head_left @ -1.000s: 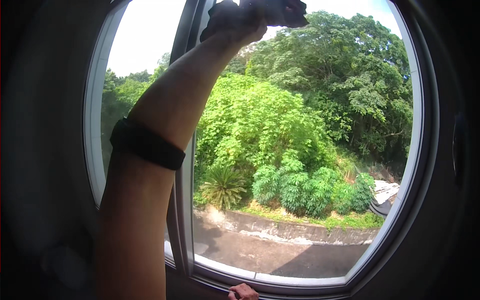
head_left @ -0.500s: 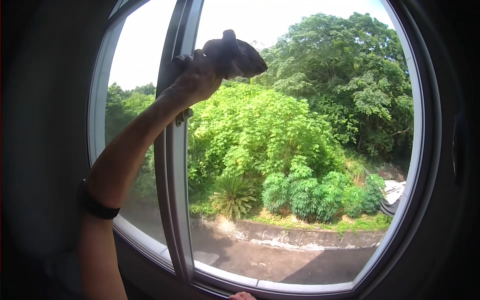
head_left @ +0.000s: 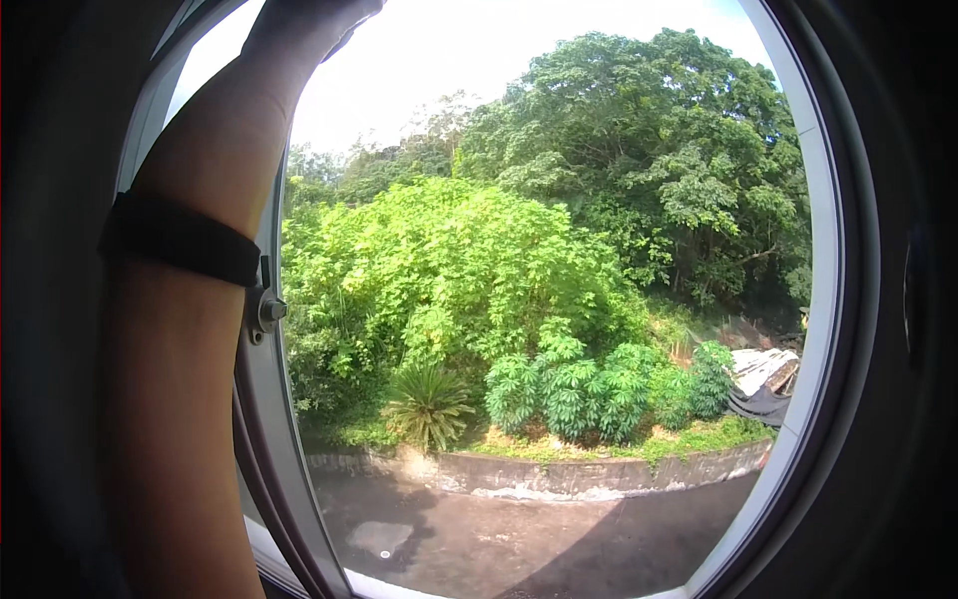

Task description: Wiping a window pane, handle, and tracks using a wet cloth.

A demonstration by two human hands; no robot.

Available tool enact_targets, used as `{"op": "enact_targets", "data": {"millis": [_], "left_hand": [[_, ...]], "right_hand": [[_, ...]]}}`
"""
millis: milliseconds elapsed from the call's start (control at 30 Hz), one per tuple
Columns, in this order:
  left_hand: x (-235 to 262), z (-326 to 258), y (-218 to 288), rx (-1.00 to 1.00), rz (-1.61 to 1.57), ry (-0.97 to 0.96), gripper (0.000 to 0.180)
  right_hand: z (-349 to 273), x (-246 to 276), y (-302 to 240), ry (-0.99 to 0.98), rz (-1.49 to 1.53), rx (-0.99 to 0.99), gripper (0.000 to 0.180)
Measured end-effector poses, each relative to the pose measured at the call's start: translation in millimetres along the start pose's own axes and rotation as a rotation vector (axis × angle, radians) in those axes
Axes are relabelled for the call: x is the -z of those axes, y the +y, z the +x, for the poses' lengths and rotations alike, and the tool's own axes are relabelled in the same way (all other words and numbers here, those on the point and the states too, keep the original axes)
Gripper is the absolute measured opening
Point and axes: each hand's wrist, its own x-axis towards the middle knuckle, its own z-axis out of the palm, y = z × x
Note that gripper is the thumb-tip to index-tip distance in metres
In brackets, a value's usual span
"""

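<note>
My left arm rises along the left side of the window, with a black band [head_left: 180, 238] around it. Only the wrist end of my left hand [head_left: 344, 14] shows at the top edge; its fingers lie outside the picture, so their grip is hidden. The hand is high by the window glass, near the upper end of the upright sash frame [head_left: 289, 519]. Beside the banded part of the arm, a small metal latch [head_left: 267, 309] sits on that frame. My right hand is out of the picture.
The outer window frame [head_left: 833, 299] curves down the right side, and the sill [head_left: 399, 591] runs along the bottom. Beyond the glass are leafy trees [head_left: 639, 130], bushes, a low concrete wall [head_left: 559, 477] and a paved strip [head_left: 449, 529].
The view has shifted closer to the window. My left hand, earlier holding a dark cloth against the glass, has gone up to the top edge. My right hand has left the bottom edge.
</note>
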Motion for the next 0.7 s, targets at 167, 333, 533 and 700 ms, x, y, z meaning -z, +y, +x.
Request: {"op": "enact_targets", "data": {"millis": [167,333,533,700], "left_hand": [[20,-3,50,-0.229,-0.091,0.147,0.033],[61,34,210,-0.408,-0.410,0.195,0.032],[79,-5,379,-0.308,-0.637,0.165,0.037],[63,13,319,-0.278,-0.953,-0.031,0.032]], "right_hand": [[9,5,-8,-0.045,0.025,-0.010,0.010],[16,7,-1,-0.166,0.106,-0.034,0.014],[26,14,20,-0.214,0.221,0.005,0.012],[24,8,16,-0.151,0.178,0.141,0.011]]}}
